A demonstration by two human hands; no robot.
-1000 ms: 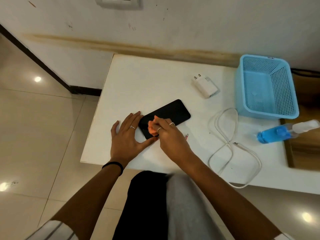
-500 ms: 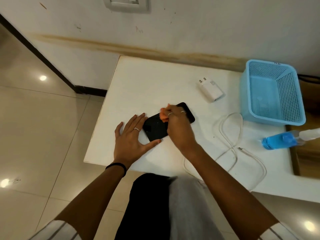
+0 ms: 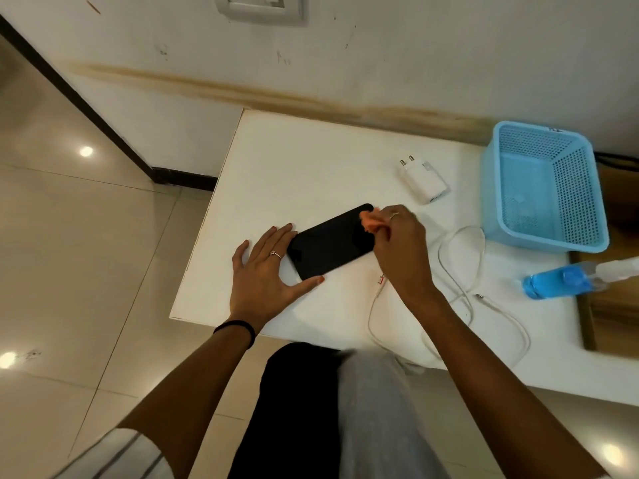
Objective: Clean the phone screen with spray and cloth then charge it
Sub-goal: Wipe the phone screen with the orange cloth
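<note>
A black phone point(image 3: 330, 243) lies screen up, at a slant, on the white table point(image 3: 311, 160). My left hand point(image 3: 264, 274) lies flat on the table with straight fingers, thumb and forefinger bracketing the phone's near left corner. My right hand point(image 3: 403, 252) grips a small orange cloth point(image 3: 370, 221) and presses it on the phone's far right end. A white charger plug point(image 3: 422, 179) lies behind the phone. The white cable point(image 3: 463, 271) is looped to the right. A blue spray bottle point(image 3: 567, 280) lies on its side at the right edge.
A light blue perforated basket point(image 3: 549, 188) stands at the table's back right. A wall switch plate point(image 3: 261, 6) sits on the wall above. A wooden surface point(image 3: 619, 305) adjoins the table on the right. Tiled floor lies to the left; my knees are below the front edge.
My right hand has wiped the orange cloth along the screen from the near left end to the far right end. The left hand has stayed flat at the phone's corner.
</note>
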